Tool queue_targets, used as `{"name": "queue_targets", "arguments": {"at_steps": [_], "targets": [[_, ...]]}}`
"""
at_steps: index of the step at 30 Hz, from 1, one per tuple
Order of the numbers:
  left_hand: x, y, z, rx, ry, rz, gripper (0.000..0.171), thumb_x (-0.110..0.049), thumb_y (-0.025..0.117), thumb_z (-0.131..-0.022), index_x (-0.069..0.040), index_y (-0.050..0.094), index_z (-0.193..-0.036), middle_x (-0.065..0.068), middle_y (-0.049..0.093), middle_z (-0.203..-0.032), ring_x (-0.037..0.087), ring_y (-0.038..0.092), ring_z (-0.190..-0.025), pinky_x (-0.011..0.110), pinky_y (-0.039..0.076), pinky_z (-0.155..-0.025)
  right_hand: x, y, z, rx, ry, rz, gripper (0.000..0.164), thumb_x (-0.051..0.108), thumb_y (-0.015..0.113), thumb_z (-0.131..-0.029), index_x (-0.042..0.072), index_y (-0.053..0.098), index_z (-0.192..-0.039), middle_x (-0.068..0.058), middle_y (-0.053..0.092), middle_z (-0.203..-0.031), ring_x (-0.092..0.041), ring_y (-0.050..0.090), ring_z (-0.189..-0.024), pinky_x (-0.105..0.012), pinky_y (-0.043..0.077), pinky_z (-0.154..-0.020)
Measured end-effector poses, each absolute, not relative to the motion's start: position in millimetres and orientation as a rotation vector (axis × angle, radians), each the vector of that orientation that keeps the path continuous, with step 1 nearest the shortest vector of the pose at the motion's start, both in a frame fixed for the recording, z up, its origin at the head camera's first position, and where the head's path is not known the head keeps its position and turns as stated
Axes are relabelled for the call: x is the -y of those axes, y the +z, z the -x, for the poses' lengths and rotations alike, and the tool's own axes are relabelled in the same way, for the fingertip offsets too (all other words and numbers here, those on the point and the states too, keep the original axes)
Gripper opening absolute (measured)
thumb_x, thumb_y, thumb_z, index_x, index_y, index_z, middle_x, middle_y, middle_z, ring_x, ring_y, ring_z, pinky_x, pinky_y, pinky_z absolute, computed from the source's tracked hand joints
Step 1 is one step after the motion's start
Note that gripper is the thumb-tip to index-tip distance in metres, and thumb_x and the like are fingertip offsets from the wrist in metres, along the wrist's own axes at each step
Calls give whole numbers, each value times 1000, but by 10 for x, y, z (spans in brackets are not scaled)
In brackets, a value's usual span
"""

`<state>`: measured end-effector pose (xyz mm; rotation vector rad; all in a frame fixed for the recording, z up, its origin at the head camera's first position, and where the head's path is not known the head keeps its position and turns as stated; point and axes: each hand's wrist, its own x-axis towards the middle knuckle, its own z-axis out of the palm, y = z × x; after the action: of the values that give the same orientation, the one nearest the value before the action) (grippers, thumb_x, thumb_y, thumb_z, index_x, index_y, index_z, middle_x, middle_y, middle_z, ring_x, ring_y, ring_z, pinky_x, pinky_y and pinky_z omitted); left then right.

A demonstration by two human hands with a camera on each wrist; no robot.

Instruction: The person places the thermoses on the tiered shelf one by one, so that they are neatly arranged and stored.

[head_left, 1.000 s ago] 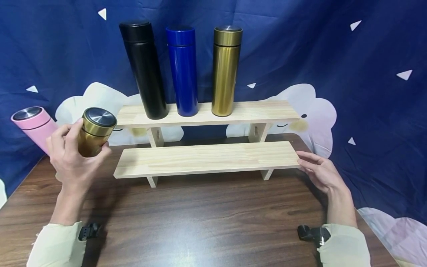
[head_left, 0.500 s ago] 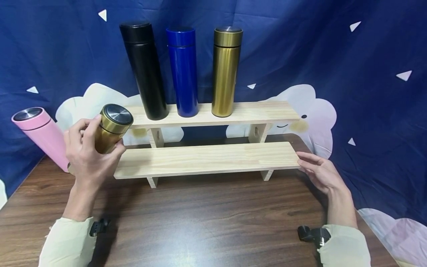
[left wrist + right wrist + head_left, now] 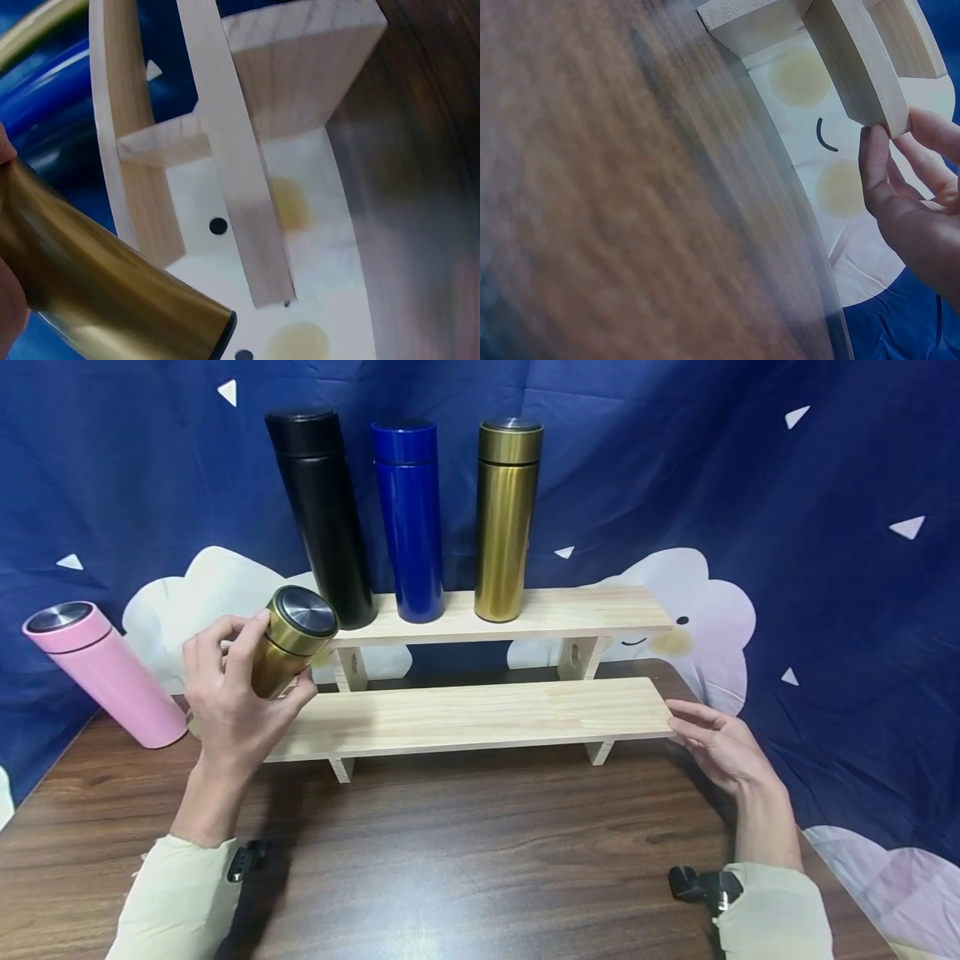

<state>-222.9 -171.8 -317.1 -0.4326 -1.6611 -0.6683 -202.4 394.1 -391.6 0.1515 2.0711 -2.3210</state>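
Observation:
My left hand (image 3: pixel 232 685) grips a gold thermos flask (image 3: pixel 288 647) around its upper body, tilted, in front of the left end of the two-tier wooden shelf (image 3: pixel 465 718). In the left wrist view, the dark-rimmed base of this flask (image 3: pixel 135 277) hangs apart from the boards. At the other end, my right hand (image 3: pixel 723 743) pinches the right edge of the lower board between thumb and fingers. The right wrist view shows the fingertips (image 3: pixel 876 139) touching the board's end (image 3: pixel 855 64). A black flask (image 3: pixel 326 527), a blue flask (image 3: pixel 411 527) and another gold flask (image 3: pixel 510 527) stand on the upper tier.
A pink thermos flask (image 3: pixel 112 672) stands on the brown wooden table (image 3: pixel 480 860) at the left, near its edge. Behind the shelf hangs a dark blue cloth (image 3: pixel 637 485) with white clouds and triangles.
My left hand has carried the gold flask rightward, from beside the pink flask to the shelf's left end. More of the pink flask shows now. My right hand stays in place.

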Motion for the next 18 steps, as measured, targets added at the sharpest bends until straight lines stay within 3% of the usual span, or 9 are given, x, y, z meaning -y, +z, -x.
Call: {"name": "queue_targets", "arguments": {"at_steps": [5, 18], "targets": [[1594, -3151, 2243, 1654, -695, 463, 62, -17, 77, -65, -10, 66, -125, 25, 62, -109, 45, 53, -97, 49, 38, -80, -3938, -3920, 2025, -2066, -2326, -151, 25, 1, 72, -92, 23, 79, -104, 4, 75, -93, -5, 69, -78, -17, 53, -68], [1277, -3107, 2300, 1621, -811, 561, 63, -15, 79, -64, -10, 64, -125, 25, 60, -111, 44, 54, -104, 44, 38, -85, -3935, -3937, 2038, -2048, -2344, -121, 26, 0, 71, -92, 22, 79, -104, 4, 75, -95, -5, 69, -80, -18, 54, -72]]}}
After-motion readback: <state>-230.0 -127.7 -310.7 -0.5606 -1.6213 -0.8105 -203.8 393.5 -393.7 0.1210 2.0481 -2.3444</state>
